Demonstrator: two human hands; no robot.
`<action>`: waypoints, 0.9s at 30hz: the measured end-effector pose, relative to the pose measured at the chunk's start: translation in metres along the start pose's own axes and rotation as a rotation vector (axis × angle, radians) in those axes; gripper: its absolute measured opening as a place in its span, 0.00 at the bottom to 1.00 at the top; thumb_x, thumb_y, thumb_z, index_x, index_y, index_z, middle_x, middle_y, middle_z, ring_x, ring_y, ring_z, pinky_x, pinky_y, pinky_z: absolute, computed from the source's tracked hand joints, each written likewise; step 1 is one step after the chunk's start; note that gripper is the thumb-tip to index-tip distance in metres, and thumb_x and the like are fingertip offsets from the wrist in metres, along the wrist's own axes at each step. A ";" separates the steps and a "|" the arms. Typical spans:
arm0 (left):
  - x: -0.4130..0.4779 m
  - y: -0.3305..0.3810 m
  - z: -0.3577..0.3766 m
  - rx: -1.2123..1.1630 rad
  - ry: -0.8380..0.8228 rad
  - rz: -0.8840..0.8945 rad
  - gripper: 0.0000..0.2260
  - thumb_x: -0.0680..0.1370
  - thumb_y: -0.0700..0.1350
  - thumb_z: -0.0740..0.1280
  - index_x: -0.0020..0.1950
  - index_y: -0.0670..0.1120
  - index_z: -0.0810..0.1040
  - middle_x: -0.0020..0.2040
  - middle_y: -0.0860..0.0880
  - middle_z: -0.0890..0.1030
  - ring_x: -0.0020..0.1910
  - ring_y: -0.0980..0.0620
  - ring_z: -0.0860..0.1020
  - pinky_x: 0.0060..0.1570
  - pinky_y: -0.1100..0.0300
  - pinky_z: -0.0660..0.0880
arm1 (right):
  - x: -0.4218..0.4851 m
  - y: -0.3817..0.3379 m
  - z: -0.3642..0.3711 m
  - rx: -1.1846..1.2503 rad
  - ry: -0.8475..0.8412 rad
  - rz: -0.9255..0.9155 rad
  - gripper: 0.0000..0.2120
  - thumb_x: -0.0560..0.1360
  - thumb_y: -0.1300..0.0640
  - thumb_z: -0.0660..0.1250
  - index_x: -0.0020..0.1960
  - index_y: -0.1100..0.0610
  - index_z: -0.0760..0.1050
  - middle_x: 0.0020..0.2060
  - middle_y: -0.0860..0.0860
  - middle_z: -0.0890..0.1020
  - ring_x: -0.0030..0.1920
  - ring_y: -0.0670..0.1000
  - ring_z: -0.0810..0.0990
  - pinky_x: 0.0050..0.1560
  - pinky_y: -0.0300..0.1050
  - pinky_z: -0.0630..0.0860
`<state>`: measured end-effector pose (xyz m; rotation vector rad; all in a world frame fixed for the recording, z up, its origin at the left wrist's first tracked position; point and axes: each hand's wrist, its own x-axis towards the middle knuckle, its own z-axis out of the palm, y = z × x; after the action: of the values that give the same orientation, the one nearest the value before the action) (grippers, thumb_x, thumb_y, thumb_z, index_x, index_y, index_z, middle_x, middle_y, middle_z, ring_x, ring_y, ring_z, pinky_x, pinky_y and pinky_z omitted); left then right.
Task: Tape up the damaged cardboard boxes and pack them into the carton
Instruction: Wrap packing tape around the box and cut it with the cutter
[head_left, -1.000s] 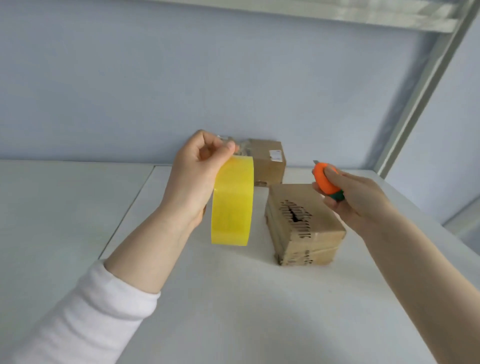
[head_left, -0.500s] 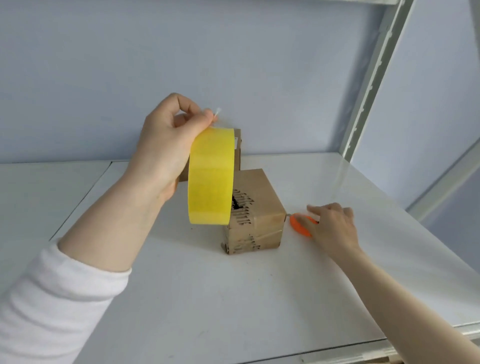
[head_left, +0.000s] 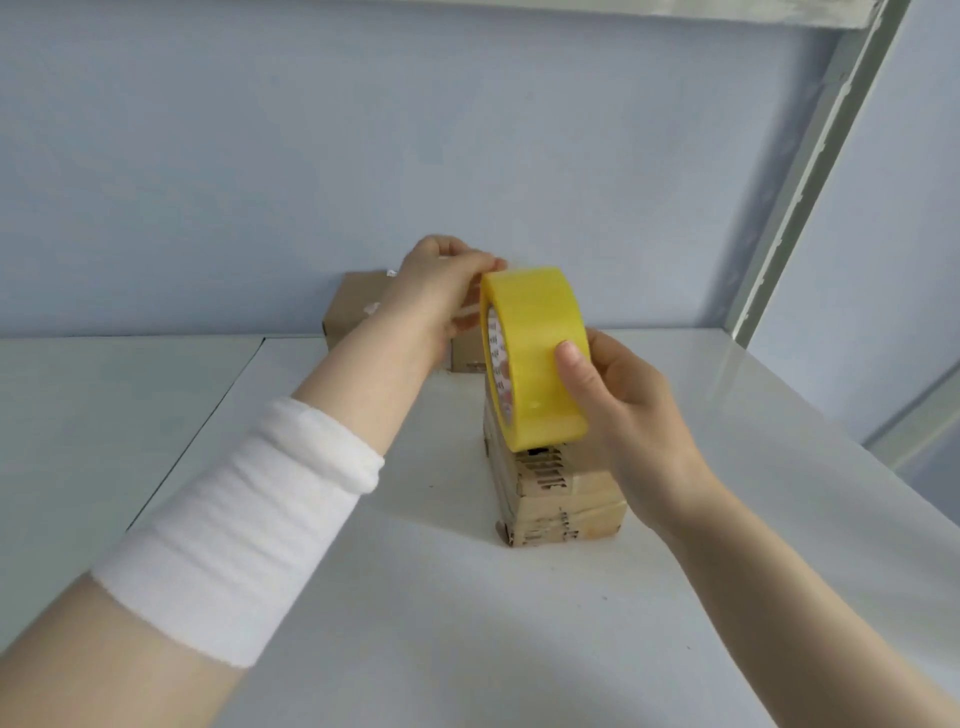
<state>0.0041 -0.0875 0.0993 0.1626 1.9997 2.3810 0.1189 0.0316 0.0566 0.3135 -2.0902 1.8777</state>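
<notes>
A yellow tape roll (head_left: 535, 358) is held upright over a small torn cardboard box (head_left: 558, 499) that lies on the white table (head_left: 467, 623). My right hand (head_left: 623, 400) grips the roll from the right, thumb across its outer face. My left hand (head_left: 441, 291) pinches the roll's top far edge, where the tape end appears to be. The box's torn top shows jagged holes just under the roll. A second cardboard box (head_left: 358, 306) stands against the back wall, partly hidden behind my left hand.
A metal shelf upright (head_left: 800, 171) rises at the right rear corner of the table. A seam (head_left: 208, 415) splits the table surface on the left. The orange cutter is out of sight.
My right hand has left the orange cutter on the table and come up to grip the tape roll. The roll has shifted right, over the torn box.
</notes>
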 end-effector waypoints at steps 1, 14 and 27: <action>0.007 -0.003 -0.003 0.003 -0.027 -0.062 0.09 0.76 0.37 0.66 0.41 0.47 0.69 0.31 0.51 0.79 0.29 0.55 0.76 0.28 0.66 0.72 | 0.003 0.001 0.001 0.005 0.035 0.025 0.28 0.70 0.40 0.61 0.51 0.66 0.75 0.45 0.69 0.79 0.42 0.59 0.79 0.47 0.55 0.74; 0.046 -0.025 -0.012 0.066 -0.105 -0.143 0.07 0.74 0.36 0.69 0.45 0.44 0.72 0.38 0.47 0.78 0.32 0.53 0.77 0.23 0.64 0.75 | 0.011 0.030 0.006 -0.070 0.107 -0.016 0.07 0.69 0.46 0.65 0.43 0.45 0.81 0.39 0.43 0.85 0.42 0.45 0.83 0.43 0.41 0.81; 0.048 -0.055 -0.014 0.219 -0.183 -0.185 0.11 0.74 0.39 0.71 0.53 0.43 0.72 0.45 0.43 0.80 0.37 0.50 0.78 0.41 0.57 0.80 | 0.003 0.024 0.015 -0.029 0.192 0.116 0.27 0.62 0.32 0.68 0.50 0.50 0.79 0.47 0.49 0.85 0.50 0.52 0.83 0.54 0.54 0.79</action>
<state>-0.0477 -0.0875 0.0457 0.1841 2.0833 1.9614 0.1060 0.0199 0.0345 0.0041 -2.0430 1.8581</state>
